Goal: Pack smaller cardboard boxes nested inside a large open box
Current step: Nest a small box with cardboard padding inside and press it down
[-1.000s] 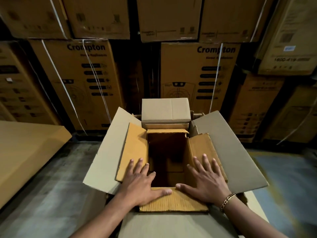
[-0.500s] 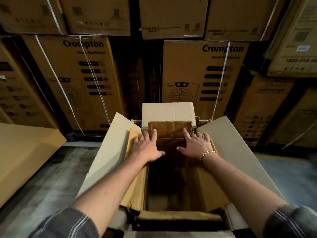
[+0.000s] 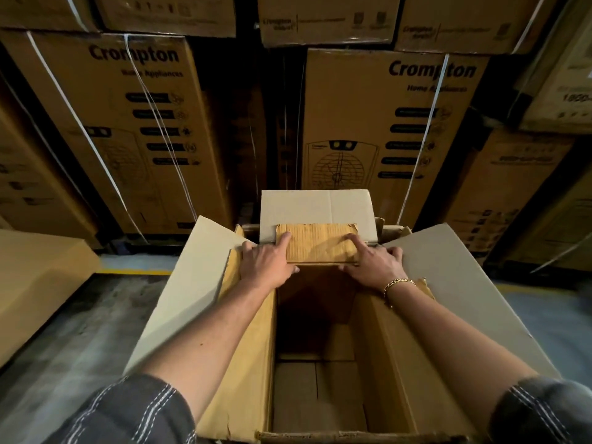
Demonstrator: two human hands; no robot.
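Head view: large open brown cardboard box (image 3: 448, 283) on grey floor (image 3: 64, 331), smaller yellowish cardboard box (image 3: 250, 363) nested inside. Left hand (image 3: 267, 265) and right hand (image 3: 373, 267), fingers spread flat, pressing on its ribbed far flap (image 3: 320, 243).

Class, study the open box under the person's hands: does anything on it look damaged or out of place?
Yes. The inner box's right flap has a torn, ragged edge just beyond the right hand's wrist, and its left wall shows small tears low down. Both hands, left hand too, press the far flap flat. Nothing is spilled.
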